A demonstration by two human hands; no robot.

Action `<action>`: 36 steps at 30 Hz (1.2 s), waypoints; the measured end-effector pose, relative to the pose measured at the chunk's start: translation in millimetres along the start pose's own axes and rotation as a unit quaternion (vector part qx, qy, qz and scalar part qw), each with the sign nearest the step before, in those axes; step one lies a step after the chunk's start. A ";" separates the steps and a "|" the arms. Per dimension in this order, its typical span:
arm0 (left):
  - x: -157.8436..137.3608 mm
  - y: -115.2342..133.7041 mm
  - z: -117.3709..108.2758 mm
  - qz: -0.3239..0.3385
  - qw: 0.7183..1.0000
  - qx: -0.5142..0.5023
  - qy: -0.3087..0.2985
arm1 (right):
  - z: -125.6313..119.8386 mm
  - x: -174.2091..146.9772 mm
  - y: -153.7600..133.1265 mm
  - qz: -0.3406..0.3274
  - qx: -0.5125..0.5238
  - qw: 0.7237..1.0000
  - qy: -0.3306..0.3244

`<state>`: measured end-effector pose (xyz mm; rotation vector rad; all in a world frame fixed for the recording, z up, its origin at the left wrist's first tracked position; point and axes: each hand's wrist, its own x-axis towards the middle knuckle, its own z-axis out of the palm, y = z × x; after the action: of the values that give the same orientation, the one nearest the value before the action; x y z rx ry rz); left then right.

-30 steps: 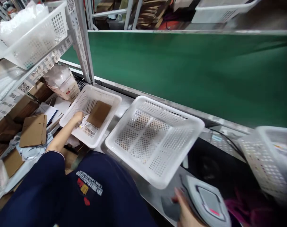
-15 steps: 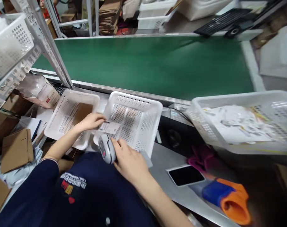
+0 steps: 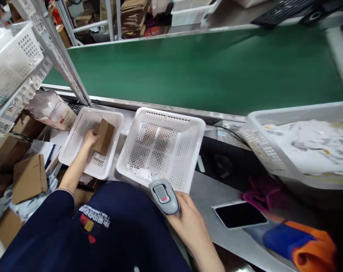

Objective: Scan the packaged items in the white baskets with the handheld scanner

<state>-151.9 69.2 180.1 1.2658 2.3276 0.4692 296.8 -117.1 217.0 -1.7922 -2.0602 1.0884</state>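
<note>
Cardboard box [image 3: 103, 136], brown, small, one: held tilted inside the left white basket [image 3: 75, 149], its lower end near the basket floor. Left hand [image 3: 89, 139]: arm stretched forward and leftward from a dark blue sleeve [image 3: 46, 223], forearm bare, wrist over the basket's near rim, grip closed around the box's left edge. Right hand [image 3: 188, 223]: drawn in close to the body at the desk's near edge, grip wrapped narrowly about the handle of a grey barcode scanner [image 3: 163, 195], scanner head raised and showing a red button on top.

White perforated baskets on the desk [image 3: 208, 211], three: the left one holding the box and a small white label on its floor; a middle basket [image 3: 194, 151] just beside it, holding one white printed slip [image 3: 139, 172] at its near left corner; a right basket [image 3: 262, 151], well apart from the middle one, filled with white packets, count not readable. One more white basket [image 3: 13, 60] sits on the slanted metal rack at upper left.

Black phone [image 3: 239, 214], one, flat on the desk to the right of the scanner hand. Magenta cloth [image 3: 259, 192], one, just behind the phone. Blue and orange item [image 3: 304, 243], one, blurred, at lower right. Green conveyor belt [image 3: 202, 71], one, running across behind the baskets. Flattened cardboard pieces [image 3: 29, 177], several, piled at lower left beside the left arm.
</note>
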 end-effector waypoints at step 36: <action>-93.9 63.8 70.4 -0.038 0.741 -0.599 -0.300 | -4.7 64.8 -83.5 -0.101 0.175 0.978 0.044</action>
<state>-24.8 28.6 172.9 0.5003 1.0548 1.0804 219.3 -55.0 253.6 -1.4037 -1.8152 1.2000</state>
